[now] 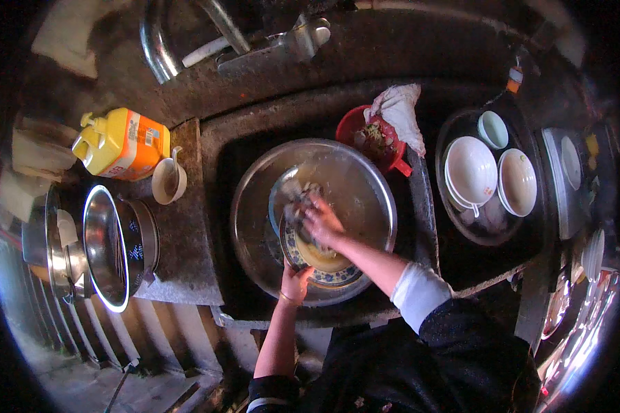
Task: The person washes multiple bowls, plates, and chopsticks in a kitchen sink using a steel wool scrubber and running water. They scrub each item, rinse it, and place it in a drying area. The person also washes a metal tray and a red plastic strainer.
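A large round metal basin (364, 170) stands in a dark sink, with cloudy water in it. Over the basin, my left hand (294, 281) grips the near rim of a patterned plate (336, 278) with a blue floral border. The plate tilts inside the basin. Against the plate's upper part my right hand (323, 222) holds a greyish, crumpled scrubber or cloth (299, 199), blurred by motion; its exact kind cannot be told. Part of another dish with a light blue rim (275, 199) shows beneath, mostly hidden.
Behind right is a red strainer (349, 124) with food scraps and a whitish cloth (398, 113). Further right, bowls (470, 170) lie in a round basin (460, 227). At left are a yellow jug (126, 144), a small bowl (169, 183) with a spoon and a metal pot (103, 248). A faucet (157, 46) is behind.
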